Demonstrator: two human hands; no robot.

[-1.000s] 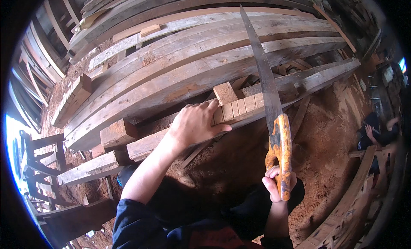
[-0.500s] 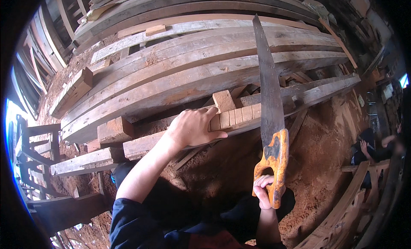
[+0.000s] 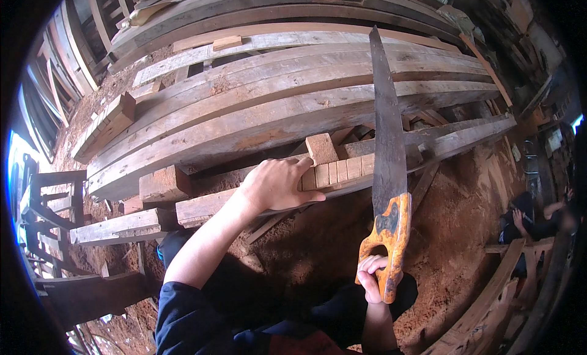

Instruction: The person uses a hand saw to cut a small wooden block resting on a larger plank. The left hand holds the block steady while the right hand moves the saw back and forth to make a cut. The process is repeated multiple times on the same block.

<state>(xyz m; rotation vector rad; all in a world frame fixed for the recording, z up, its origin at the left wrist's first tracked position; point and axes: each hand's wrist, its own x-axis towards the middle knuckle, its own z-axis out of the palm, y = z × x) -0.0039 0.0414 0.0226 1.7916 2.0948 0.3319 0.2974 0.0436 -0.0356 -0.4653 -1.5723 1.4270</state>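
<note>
My left hand (image 3: 275,184) grips the top and near edge of a beam (image 3: 202,208), beside a row of crosswise cuts (image 3: 336,172). A small wooden block (image 3: 320,150) stands just behind that part of the beam. My right hand (image 3: 373,275) is closed on the worn yellow handle of a handsaw (image 3: 391,233), which points away from me. Its long dark blade (image 3: 387,129) crosses the beam to the right of the cuts; whether its teeth touch the wood I cannot tell.
Long weathered beams (image 3: 257,110) are stacked behind, with more timber (image 3: 92,25) at top left. A wooden frame (image 3: 58,214) stands at left, sawdust covers the ground (image 3: 452,220), and another person (image 3: 523,217) is partly visible at right beside loose boards (image 3: 501,294).
The saw has moved down the picture, toward me, with my right hand. The timber sits slightly lower in the view than at first. My left hand keeps its grip on the beam.
</note>
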